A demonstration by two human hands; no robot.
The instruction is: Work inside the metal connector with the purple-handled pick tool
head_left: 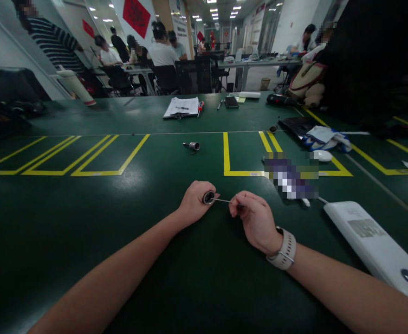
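My left hand (194,200) is closed around a small hollow metal cylinder (209,198), its round open end turned towards me. A thin metal rod (222,200) runs from the cylinder's mouth to my right hand (254,218), whose fingers pinch its other end. How far the rod reaches inside is hidden. Farther off on the green table (148,287) lies a metal part with a cylindrical head and a thin stem (192,146), apart from both hands.
Yellow tape (226,155) marks boxes on the table. To the right are a white power bank (374,246) with a cable, a white mouse (322,156) and a blue-and-white cloth (327,138). A clipboard with papers (181,107) lies farther back. People sit at desks beyond.
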